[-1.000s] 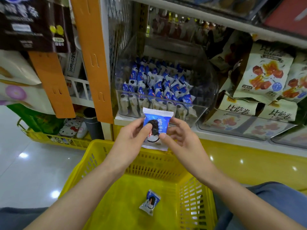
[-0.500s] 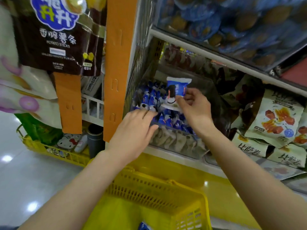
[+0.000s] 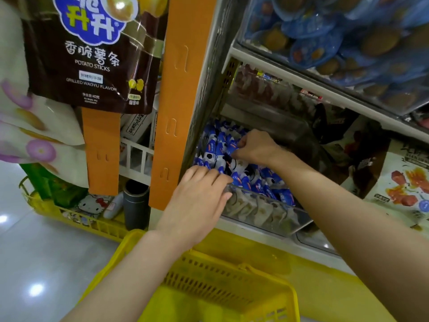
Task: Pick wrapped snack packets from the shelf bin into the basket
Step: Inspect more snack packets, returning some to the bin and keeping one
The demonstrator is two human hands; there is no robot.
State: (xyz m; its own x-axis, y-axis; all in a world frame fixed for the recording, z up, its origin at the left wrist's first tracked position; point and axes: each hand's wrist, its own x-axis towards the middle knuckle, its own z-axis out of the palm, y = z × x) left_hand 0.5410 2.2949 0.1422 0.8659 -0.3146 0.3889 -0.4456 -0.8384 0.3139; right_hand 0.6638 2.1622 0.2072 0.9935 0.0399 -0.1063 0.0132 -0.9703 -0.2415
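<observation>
The snack packets [image 3: 243, 180] lie heaped in the clear shelf bin [image 3: 262, 211], above the yellow basket [image 3: 209, 284]. The right hand [image 3: 255, 147] digs into the pile with curled fingers, though I cannot tell whether its grip has closed on a packet. The left hand [image 3: 199, 201] rests open over the bin's front rim, fingertips on the heap. The packets look light, crinkly and slick (the biscuit inside is likely brittle), so pinch a crimped end seal rather than squeeze the middle.

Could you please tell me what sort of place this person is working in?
Most likely a shop's snack aisle: a clear plastic shelf bin full of blue-and-white wrapped snack packets, a brown hanging bag labelled potato sticks, and a yellow plastic mesh shopping basket below it.
</observation>
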